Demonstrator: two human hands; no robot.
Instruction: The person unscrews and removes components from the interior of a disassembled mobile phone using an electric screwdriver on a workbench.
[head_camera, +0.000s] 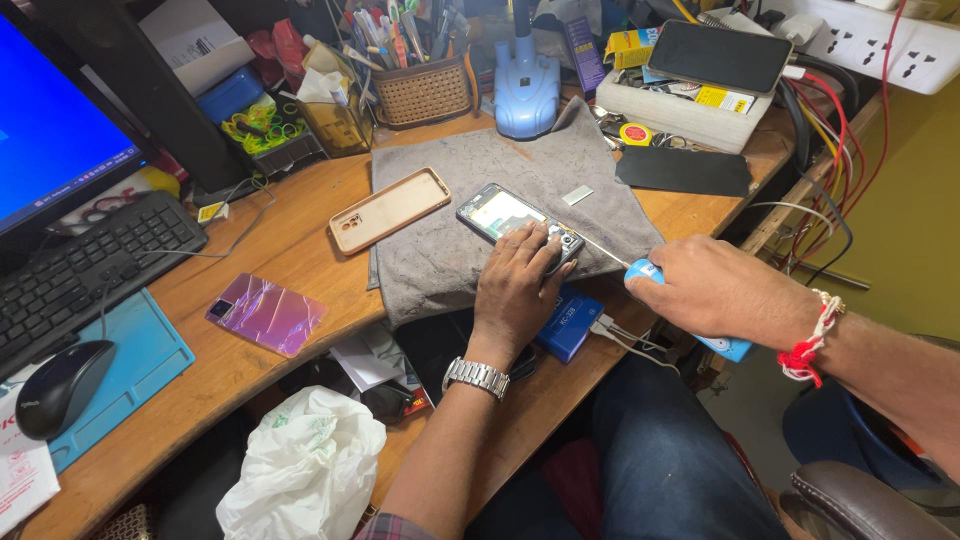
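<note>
We press our left hand (518, 283) flat on the near end of the opened phone (510, 215), which lies on the grey cloth (450, 170) on the worktop (290, 250). Our right hand (715, 290) is closed around a blue-handled screwdriver (640, 270), its thin tip reaching the phone's corner beside the left fingers. We judge it best to keep the phone pinned, the tip square in the screw, and turn gently.
</note>
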